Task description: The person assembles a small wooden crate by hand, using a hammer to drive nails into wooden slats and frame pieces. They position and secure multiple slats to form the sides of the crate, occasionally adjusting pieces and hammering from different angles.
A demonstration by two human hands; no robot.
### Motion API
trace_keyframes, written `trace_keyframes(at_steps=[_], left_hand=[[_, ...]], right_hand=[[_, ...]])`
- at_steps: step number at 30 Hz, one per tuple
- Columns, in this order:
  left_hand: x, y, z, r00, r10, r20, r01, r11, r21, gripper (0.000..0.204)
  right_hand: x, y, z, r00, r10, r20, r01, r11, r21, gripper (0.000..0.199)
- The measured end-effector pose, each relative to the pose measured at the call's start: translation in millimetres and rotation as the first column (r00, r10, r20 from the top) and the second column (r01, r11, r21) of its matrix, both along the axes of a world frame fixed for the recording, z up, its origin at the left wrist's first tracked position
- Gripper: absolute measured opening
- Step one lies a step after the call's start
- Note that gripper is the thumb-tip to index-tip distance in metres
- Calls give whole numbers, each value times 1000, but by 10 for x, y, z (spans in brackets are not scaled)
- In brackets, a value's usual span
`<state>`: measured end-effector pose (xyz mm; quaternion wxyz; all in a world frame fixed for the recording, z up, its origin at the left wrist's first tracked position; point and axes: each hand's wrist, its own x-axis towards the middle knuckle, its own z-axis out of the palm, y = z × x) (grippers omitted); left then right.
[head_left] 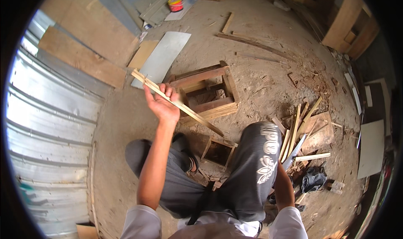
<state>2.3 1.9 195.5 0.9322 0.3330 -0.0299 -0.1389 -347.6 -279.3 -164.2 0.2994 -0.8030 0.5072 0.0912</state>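
Observation:
My left hand (163, 102) is raised in front of the left knee, its fingers closed around a thin, pale wooden strip (195, 116). The strip slants from upper left down to the right, over a wooden frame (204, 74) lying on the ground. Beside my right leg my right forearm (285, 186) reaches down, and the knee hides the fingers. Close to that hand a saw blade (296, 150) shows among wooden offcuts; whether I grip the saw cannot be seen. Between my legs stands a small open wooden box (218, 152).
Several loose strips (308, 118) and a black plastic bag (314, 178) lie at the right. A white panel (167, 54) lies on the floor ahead. Corrugated metal sheeting (50, 142) walls the left side. Farther off are long battens (256, 45) and a red-and-yellow tub (175, 5).

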Motion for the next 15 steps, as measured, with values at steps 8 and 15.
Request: trace_keyframes(at_steps=[8,15], left_hand=[[-217,85,-382,998,-46,-43,45,998,-35,68],[-732,8,-1388,793,332,-512,-393,919,-13,60]], right_hand=[[-27,-880,2215,516,-674,529,-1,617,787,32],[58,-390,4491,624,-246,741,139,969,205,20]])
